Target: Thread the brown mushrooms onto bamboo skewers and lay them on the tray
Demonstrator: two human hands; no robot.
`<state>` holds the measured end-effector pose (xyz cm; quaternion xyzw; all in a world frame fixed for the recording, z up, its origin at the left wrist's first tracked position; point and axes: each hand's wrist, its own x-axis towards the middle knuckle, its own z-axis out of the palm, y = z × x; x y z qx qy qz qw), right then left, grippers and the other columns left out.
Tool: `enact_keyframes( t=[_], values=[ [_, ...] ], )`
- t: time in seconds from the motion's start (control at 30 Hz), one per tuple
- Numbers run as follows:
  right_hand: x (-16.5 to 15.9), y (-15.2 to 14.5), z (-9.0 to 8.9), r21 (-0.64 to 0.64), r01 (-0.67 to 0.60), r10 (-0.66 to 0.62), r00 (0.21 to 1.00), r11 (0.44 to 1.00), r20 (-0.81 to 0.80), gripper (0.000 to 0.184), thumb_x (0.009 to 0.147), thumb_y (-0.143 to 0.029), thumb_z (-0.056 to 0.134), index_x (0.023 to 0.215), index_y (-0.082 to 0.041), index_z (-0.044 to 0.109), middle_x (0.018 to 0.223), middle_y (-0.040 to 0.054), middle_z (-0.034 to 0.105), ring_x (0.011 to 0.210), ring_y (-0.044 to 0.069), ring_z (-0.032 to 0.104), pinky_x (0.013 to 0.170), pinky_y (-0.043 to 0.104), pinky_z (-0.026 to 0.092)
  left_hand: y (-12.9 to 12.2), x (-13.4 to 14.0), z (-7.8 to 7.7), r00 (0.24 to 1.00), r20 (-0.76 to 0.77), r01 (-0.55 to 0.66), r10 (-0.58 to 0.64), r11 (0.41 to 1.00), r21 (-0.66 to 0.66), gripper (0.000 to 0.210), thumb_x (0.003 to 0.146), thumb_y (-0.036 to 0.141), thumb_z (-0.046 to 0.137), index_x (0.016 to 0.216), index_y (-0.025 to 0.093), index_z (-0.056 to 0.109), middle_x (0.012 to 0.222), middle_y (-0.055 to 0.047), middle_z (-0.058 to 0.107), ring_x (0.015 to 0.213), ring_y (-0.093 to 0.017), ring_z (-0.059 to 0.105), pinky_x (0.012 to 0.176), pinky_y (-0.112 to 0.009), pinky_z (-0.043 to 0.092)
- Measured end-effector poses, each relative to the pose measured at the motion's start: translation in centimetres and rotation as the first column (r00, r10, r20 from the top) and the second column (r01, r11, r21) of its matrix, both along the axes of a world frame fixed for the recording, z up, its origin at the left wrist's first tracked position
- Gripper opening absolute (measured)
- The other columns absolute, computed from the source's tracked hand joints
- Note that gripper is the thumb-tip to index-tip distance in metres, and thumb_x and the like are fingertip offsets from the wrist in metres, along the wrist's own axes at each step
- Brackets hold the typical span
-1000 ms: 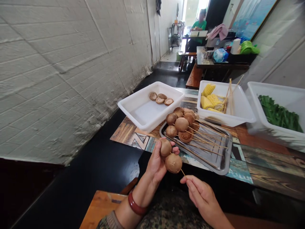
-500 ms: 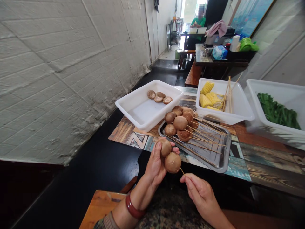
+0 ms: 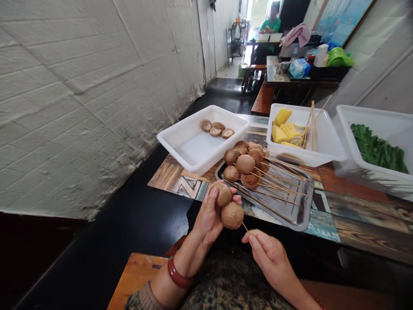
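Observation:
My left hand (image 3: 206, 217) is closed around a brown mushroom cap (image 3: 223, 194), thumb on one side and fingertips showing beyond it. A second mushroom cap (image 3: 232, 215) sits against it, lower on the same skewer. Between thumb and fingers, my right hand (image 3: 266, 252) pinches the thin wooden skewer (image 3: 245, 227) below that cap. Just beyond, a metal tray (image 3: 305, 221) bears a pile of skewered mushrooms (image 3: 245, 165), their sticks pointing right. Several loose mushrooms (image 3: 216, 131) lie at the far end of a white tub (image 3: 180, 158).
Another white tub (image 3: 335, 148) holds corn pieces (image 3: 284, 129) and upright skewers. A third tub (image 3: 387, 174) contains green leaves (image 3: 377, 148). A white wall (image 3: 97, 86) runs along the left. A person in green (image 3: 271, 26) sits at a far table behind a pink cloth (image 3: 298, 35).
Both hands have shifted very slightly left, with the skewered mushrooms between them. The grip of each hand looks the same, and the view has moved a little.

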<state>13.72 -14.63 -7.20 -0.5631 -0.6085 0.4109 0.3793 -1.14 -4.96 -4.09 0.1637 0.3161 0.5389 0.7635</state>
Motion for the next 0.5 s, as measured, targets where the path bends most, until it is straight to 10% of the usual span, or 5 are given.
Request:
enact_keyframes(
  t=[0.2, 0.5],
  values=[
    [0.1, 0.1, 0.2, 0.051, 0.024, -0.023, 1.000, 0.998, -0.002, 0.039, 0.101, -0.040, 0.038, 0.083, -0.019, 0.065, 0.052, -0.0061, 0.039, 0.044, 0.012, 0.041, 0.047, 0.023, 0.034, -1.1, 0.6, -0.2, 0.984, 0.047, 0.172, -0.171, 0.985, -0.023, 0.052, 0.073, 0.043, 0.080, 0.112, 0.013, 0.064, 0.121, -0.017, 0.068, 0.102, -0.029, 0.069, 0.093, -0.042, 0.053],
    [-0.3, 0.1, -0.1, 0.058, 0.040, -0.041, 0.999, 0.998, 0.011, 0.038, 0.102, -0.037, 0.037, 0.082, -0.019, 0.064, 0.053, -0.0053, 0.041, 0.046, 0.012, 0.043, 0.047, 0.023, 0.035, -2.0, 1.2, -0.6, 0.980, 0.021, 0.197, -0.196, 0.979, -0.050, 0.027, 0.080, 0.028, 0.075, 0.100, 0.012, 0.066, 0.090, -0.010, 0.073, 0.084, -0.022, 0.071, 0.088, -0.042, 0.056]
  ],
)
